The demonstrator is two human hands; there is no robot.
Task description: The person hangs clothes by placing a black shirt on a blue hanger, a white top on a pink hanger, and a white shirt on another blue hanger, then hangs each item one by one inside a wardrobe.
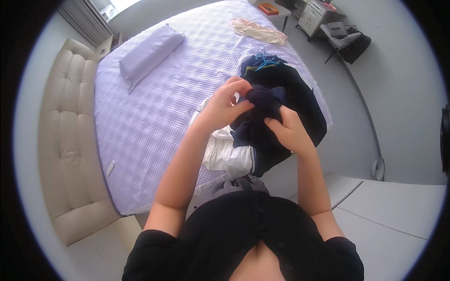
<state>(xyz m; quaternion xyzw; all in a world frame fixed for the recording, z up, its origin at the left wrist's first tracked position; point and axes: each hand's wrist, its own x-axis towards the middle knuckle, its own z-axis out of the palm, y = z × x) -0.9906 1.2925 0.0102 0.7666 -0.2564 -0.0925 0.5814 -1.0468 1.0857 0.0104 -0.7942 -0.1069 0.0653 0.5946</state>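
Observation:
My left hand (pixel 228 103) and my right hand (pixel 290 130) both hold a dark navy garment (pixel 262 102), bunched between them above the bed. The fingers of my left hand pinch its upper left part, and my right hand grips its right side. Under and behind it lies a heap of black clothing (pixel 302 95). Blue hangers (pixel 263 62) rest on dark clothes at the far end of the heap. White garments (pixel 225 154) lie at the near left of the heap, partly covered by the dark cloth.
A lilac quilted bedspread (pixel 158 116) covers the bed. On it are a striped pillow (pixel 151 56), a cream and pink garment (pixel 258 31) and a small white remote (pixel 110 168). The padded headboard (pixel 70 140) stands left. White cabinets (pixel 390 210) are at the near right, a chair (pixel 339 38) farther off.

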